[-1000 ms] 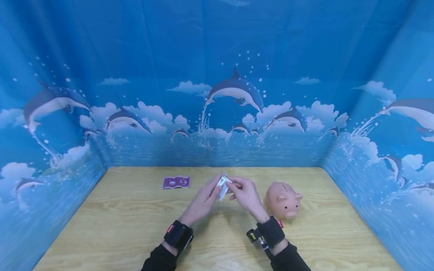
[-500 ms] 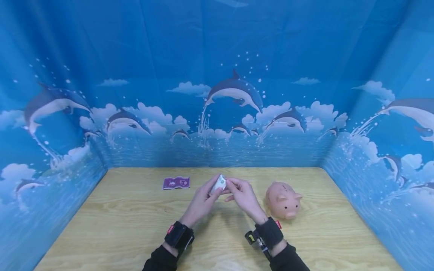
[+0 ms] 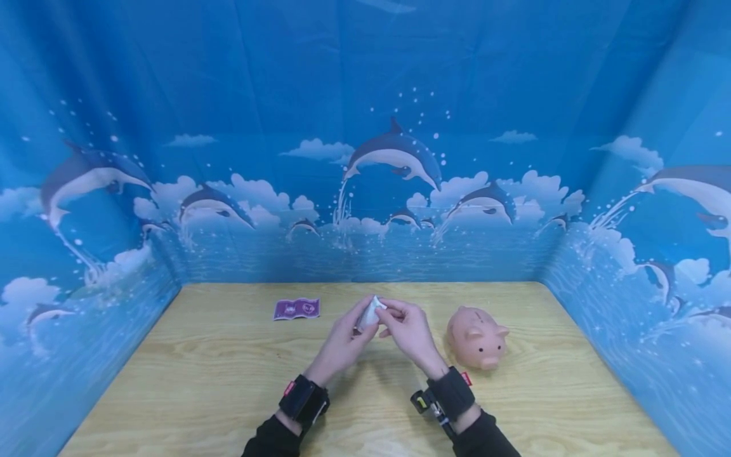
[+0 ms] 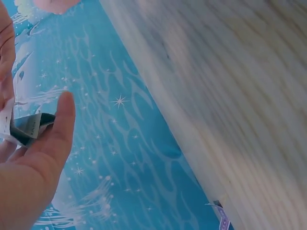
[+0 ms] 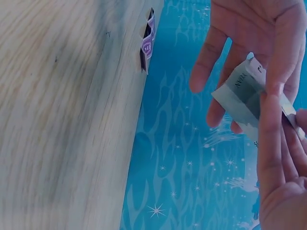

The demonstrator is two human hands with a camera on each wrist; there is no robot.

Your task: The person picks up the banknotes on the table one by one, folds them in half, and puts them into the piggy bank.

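Between the two hands, above the table, is a pale green banknote [image 3: 372, 313], folded, with YUAN printed on it. My left hand [image 3: 341, 338] holds it between thumb and fingers. From the other side, my right hand [image 3: 412, 331] pinches the note. In the right wrist view the banknote [image 5: 243, 99] shows a crease, and the two thumbs almost meet over it. Fingers cover part of the note. To the right of my right hand, a pink piggy bank [image 3: 476, 343] stands with a slot on its back. A purple banknote [image 3: 297, 308] lies wavy on the table's left.
The wooden table [image 3: 217, 381] ends at a blue dolphin-print curtain [image 3: 257, 254], which encloses the back and both sides. Each wrist wears a black strap [image 3: 303, 398] with a small device on it.
The pale green banknote has turned and is folded differently between the fingers. Both hands stay in nearly the same place. The piggy bank and the purple banknote have not moved.
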